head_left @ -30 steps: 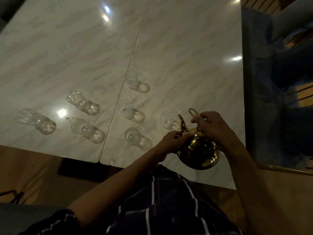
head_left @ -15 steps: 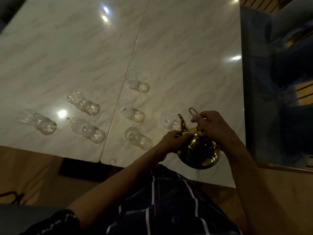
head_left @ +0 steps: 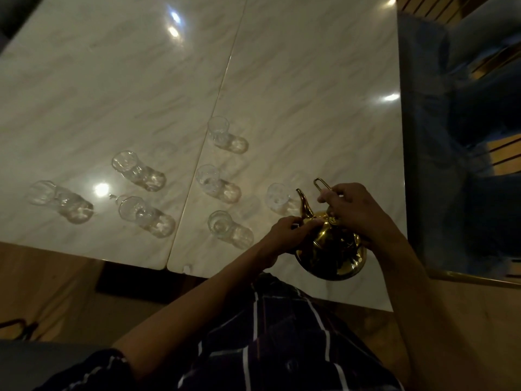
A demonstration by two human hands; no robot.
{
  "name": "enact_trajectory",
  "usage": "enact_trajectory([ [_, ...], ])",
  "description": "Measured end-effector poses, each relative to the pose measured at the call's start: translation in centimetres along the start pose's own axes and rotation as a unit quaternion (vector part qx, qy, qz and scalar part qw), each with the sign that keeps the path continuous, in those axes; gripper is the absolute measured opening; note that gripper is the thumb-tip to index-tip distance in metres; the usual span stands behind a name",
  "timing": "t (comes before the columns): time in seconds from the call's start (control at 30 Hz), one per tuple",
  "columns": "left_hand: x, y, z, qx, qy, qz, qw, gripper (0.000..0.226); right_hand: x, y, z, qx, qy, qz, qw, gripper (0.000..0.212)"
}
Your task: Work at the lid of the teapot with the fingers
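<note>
A shiny gold teapot (head_left: pixel 332 252) stands near the front edge of the marble table (head_left: pixel 296 80), its spout pointing away from me. My right hand (head_left: pixel 355 210) grips the thin wire handle above the pot. My left hand (head_left: pixel 287 235) touches the pot's top by the base of the spout, fingers curled against the lid area. A small clear glass (head_left: pixel 277 197) stands just left of the spout. Several more clear glasses, one of them (head_left: pixel 222 224) close to my left wrist, stand further left.
A seam (head_left: pixel 220 88) runs down the tabletop between two slabs. A glass (head_left: pixel 218 129) is farthest back, another glass (head_left: pixel 42 193) is far left. A dark blue upholstered seat (head_left: pixel 465 136) lies along the table's right edge. Wooden floor shows below the front edge.
</note>
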State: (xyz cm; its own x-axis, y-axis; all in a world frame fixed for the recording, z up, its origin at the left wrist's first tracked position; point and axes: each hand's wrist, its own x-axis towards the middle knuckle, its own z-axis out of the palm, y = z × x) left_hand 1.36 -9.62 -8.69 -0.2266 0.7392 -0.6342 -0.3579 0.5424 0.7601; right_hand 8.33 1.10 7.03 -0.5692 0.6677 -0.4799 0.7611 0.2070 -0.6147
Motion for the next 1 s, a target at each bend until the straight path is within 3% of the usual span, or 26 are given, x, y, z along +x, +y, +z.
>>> enact_trajectory([
  [0.33,0.00,-0.05,0.22,0.004,0.002,-0.001,1.000,0.095,-0.52,-0.20,-0.18,0.001,-0.002,-0.002,1.000,0.031],
  [0.53,-0.27,-0.21,0.30,-0.007,-0.006,0.013,1.000,0.080,-0.58,-0.07,-0.28,0.007,-0.005,0.002,1.000,0.031],
  [1.0,-0.45,-0.04,-0.06,-0.005,-0.002,0.003,1.000,0.084,-0.14,-0.06,0.00,0.001,-0.005,-0.001,1.000,0.029],
])
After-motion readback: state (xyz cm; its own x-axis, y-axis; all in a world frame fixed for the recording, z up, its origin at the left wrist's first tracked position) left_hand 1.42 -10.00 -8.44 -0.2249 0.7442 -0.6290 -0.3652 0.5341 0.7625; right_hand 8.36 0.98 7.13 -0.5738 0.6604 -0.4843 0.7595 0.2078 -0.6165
